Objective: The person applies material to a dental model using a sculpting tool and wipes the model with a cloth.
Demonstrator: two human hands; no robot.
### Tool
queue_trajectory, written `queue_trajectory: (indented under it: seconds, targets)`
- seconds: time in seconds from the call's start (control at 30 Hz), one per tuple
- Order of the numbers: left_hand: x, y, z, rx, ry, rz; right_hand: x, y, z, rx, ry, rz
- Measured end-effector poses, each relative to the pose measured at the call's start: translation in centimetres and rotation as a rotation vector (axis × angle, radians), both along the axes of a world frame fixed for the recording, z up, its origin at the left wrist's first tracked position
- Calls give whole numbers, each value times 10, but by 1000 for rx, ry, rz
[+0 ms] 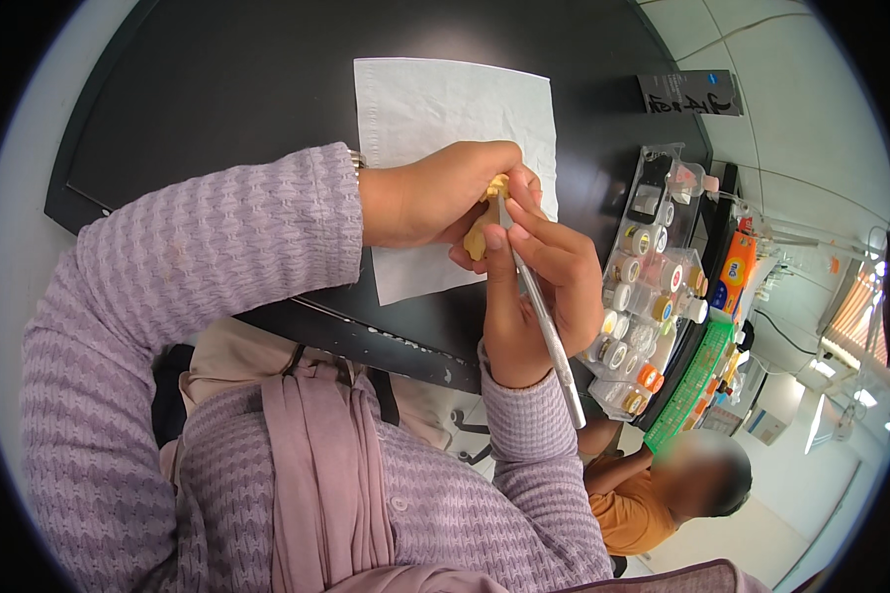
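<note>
My left hand (430,193) is curled round a small yellow piece (476,245) with a bumpy edge, which looks like a dental model. Its middle is partly hidden by my fingers. In my right hand (564,282) is a slim silver metal hand tool (552,341), gripped like a pen. The tool's long handle slants down past my right wrist, and its working end meets the yellow piece. Both hands are close together over a creased white sheet of paper (450,94), near the front edge of the black table (237,89).
To the right stand several small lidded jars (628,269) in clear plastic holders. A dark box (690,94) sits at the far right corner. Beyond the jars are a green basket (687,395) and an orange package (737,262). Another person in an orange shirt (633,514) sits at lower right.
</note>
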State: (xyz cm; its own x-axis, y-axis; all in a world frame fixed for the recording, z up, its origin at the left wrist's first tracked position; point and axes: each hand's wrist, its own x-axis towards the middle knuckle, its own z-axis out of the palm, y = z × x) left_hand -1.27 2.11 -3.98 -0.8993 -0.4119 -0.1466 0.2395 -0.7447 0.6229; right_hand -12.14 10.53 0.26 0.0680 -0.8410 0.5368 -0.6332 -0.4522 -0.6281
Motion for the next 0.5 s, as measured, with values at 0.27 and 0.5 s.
queue_trajectory:
  seconds: [0.27, 0.5]
  targets:
    - [-1, 1, -2, -13, -17, 28, 2, 1, 1, 0, 67, -9]
    - [0, -1, -4, -37, 20, -25, 0, 3, 1, 40, 5, -8]
